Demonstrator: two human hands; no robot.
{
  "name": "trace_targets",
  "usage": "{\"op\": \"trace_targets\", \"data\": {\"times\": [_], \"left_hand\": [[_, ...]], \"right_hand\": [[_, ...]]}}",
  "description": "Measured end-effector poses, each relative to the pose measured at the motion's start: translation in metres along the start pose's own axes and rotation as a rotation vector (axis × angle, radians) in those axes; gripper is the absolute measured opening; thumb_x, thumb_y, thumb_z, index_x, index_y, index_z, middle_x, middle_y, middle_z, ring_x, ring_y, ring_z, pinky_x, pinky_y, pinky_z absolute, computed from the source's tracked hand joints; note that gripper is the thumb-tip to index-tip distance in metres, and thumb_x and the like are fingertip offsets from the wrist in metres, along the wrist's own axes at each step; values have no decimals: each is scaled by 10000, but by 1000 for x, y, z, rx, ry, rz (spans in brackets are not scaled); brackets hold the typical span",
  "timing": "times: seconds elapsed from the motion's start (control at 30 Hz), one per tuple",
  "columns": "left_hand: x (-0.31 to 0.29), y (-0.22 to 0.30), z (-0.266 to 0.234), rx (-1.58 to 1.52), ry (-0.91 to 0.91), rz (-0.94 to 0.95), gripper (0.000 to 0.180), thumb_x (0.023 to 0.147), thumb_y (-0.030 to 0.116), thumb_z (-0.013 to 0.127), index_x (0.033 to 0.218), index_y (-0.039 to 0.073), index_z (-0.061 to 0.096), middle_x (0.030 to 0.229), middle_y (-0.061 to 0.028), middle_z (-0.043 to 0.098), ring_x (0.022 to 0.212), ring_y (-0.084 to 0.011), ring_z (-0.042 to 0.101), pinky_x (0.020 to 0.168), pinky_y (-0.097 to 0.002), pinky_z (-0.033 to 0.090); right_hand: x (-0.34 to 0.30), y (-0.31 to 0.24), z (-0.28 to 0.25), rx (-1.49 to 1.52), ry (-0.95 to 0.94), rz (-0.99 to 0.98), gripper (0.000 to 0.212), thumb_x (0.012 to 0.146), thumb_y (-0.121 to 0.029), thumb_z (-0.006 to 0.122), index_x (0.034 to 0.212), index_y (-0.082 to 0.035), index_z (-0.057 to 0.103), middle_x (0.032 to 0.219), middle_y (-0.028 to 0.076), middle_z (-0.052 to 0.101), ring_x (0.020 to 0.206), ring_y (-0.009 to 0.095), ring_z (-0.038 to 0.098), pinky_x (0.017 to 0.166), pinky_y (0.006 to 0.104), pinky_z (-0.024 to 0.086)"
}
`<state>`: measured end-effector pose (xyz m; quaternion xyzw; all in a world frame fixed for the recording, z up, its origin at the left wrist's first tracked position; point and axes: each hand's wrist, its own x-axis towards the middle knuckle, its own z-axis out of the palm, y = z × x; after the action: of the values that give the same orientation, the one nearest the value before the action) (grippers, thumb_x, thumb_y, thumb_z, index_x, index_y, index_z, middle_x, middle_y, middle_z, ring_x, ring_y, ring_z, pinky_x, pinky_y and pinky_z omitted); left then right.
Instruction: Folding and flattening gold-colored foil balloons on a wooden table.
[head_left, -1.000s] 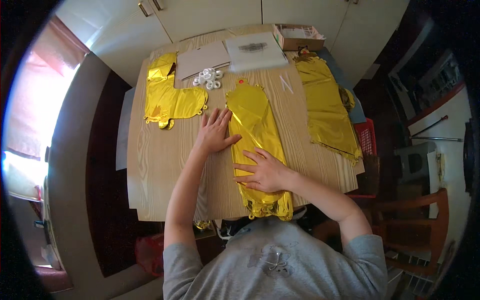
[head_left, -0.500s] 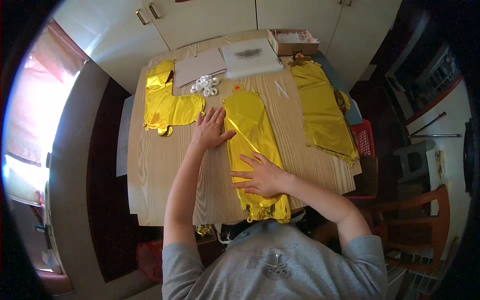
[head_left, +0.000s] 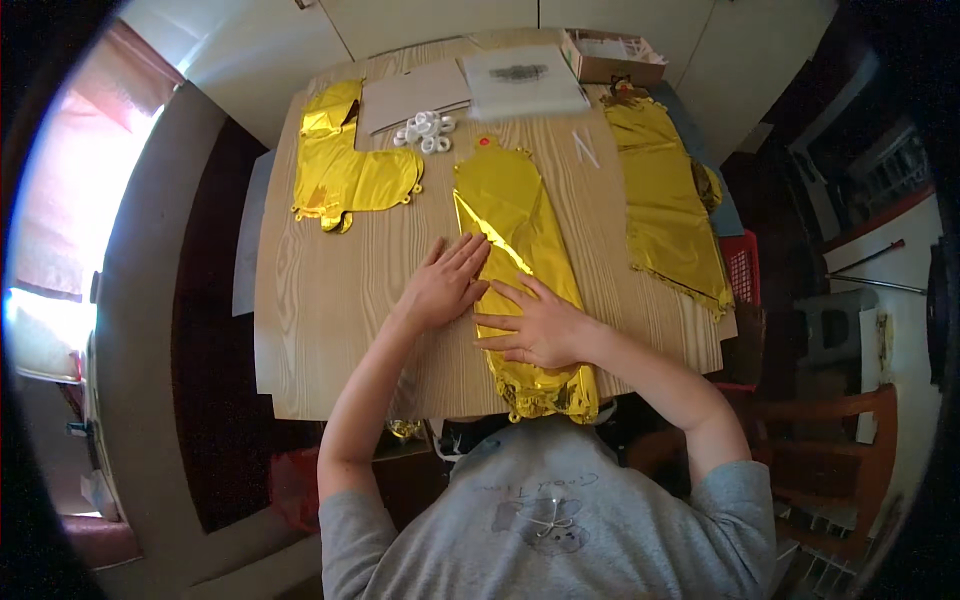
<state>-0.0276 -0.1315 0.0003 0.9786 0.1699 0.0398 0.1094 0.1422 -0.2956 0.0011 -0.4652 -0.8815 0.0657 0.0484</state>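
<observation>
A flat gold foil balloon lies lengthwise on the wooden table before me, with a red dot at its far end and crumpled folds at its near end. My right hand rests on its lower half, fingers spread. My left hand lies along its left edge, fingers stretched out and fingertips on the foil. Neither hand grips anything. To the left is another gold foil balloon, bent like an L. More gold foil balloons are stacked at the right side of the table.
Several small white rolls sit beyond my left hand. Behind them lie a grey board and a clear plastic sheet. Two thin white sticks lie near an open box. A red basket stands beyond the table's right edge.
My left hand has slid nearer along the balloon's left edge, closer to my right hand. My right hand stays spread on the foil. The whole view has shifted slightly.
</observation>
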Motion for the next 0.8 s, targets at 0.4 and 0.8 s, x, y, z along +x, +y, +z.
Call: {"op": "trace_targets", "data": {"times": [0.4,0.8], "left_hand": [[0,-13,-1,105,-22,-7,937,835,622,533,1495,36,218,1555,-122,250,1440,-257,228,1156,-527,143],[22,-29,4,145,96,-136,972,808,663,534,1471,5,265,1520,-148,310,1419,-311,259,1141,-537,171]], "right_hand": [[-1,0,-1,115,110,7,390,905,-410,538,1286,-329,562,1445,58,387,1394,328,274,1156,533,157],[0,-1,-3,94,56,0,348,927,-419,497,1268,-422,569,1486,-4,371,1413,365,227,1146,564,150]]}}
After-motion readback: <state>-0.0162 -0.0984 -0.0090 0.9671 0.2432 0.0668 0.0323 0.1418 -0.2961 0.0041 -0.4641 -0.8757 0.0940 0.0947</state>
